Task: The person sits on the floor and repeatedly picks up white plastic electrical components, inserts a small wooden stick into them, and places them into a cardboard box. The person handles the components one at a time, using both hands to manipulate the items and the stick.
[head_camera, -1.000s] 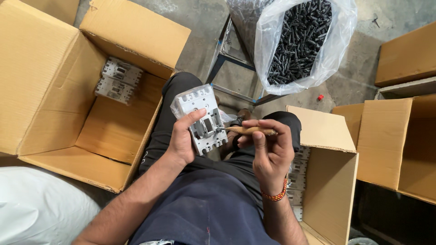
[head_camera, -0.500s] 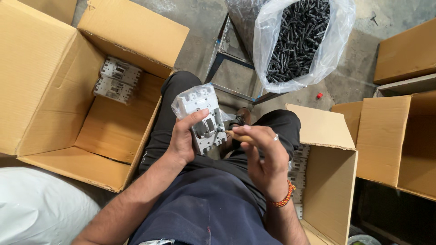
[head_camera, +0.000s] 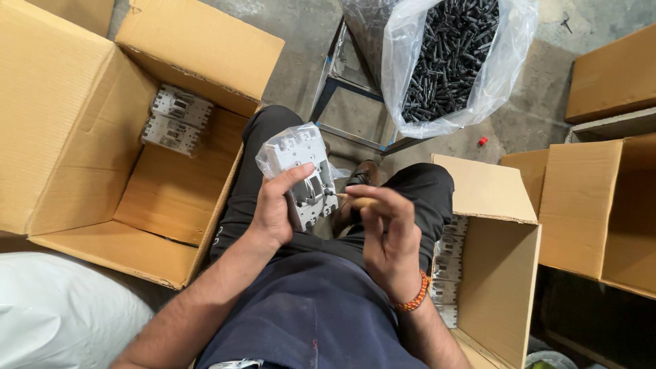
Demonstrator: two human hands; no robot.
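since the earlier frame the right hand (head_camera: 389, 239) has drawn back toward the body, and its wooden-handled screwdriver (head_camera: 357, 201) now meets the part from the side rather than lying across it. this hand is clenched around the handle, with the tip touching the lower edge of the grey switch block (head_camera: 301, 174). the left hand (head_camera: 280, 208) grasps that block from below, thumb pressed over its face, holding it tilted above the lap, seemingly to steady it against the tool's push. a thin clear wrap clings to the block's upper end. out to the left a large open cardboard box (head_camera: 82, 137) holds two similar blocks (head_camera: 174, 119) against its far wall. to the right a smaller open box (head_camera: 499, 273) shows more blocks stacked on edge. ahead, a clear plastic bag (head_camera: 410, 68) full of dark screws (head_camera: 451, 55) rests on a metal frame, within reach on the concrete floor (head_camera: 307, 34).
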